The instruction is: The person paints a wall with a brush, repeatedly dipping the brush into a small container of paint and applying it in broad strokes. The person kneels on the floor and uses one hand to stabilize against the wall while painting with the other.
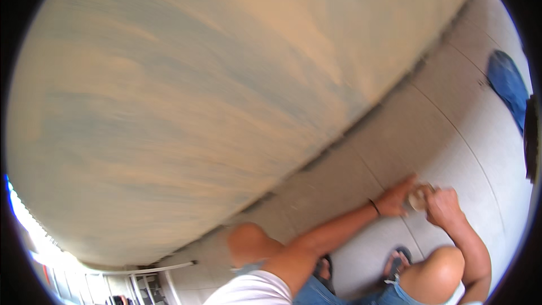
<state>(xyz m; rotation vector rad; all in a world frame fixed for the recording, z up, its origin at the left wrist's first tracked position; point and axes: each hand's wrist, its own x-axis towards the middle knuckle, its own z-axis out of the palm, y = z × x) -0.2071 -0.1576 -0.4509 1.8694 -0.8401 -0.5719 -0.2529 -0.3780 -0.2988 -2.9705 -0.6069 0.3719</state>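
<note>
Low over the tiled floor, my left hand (pixel 393 199) reaches out with its fingers spread, a dark band on the wrist. It is beside a small, round, pale object (pixel 418 198), blurred; whether it touches the object cannot be told. My right hand (pixel 442 206) has its fingers closed on the object's right side. What the object is does not show clearly. My bent knees, denim shorts (pixel 319 291) and dark sandals (pixel 398 260) are below the hands.
A large wall (pixel 203 93) with streaky beige and grey patches fills the upper left, meeting the tiled floor (pixel 427 135) along a dark, rough edge. Blue cloth (pixel 506 78) is at the far right. A white metal frame (pixel 146 272) stands at the lower left.
</note>
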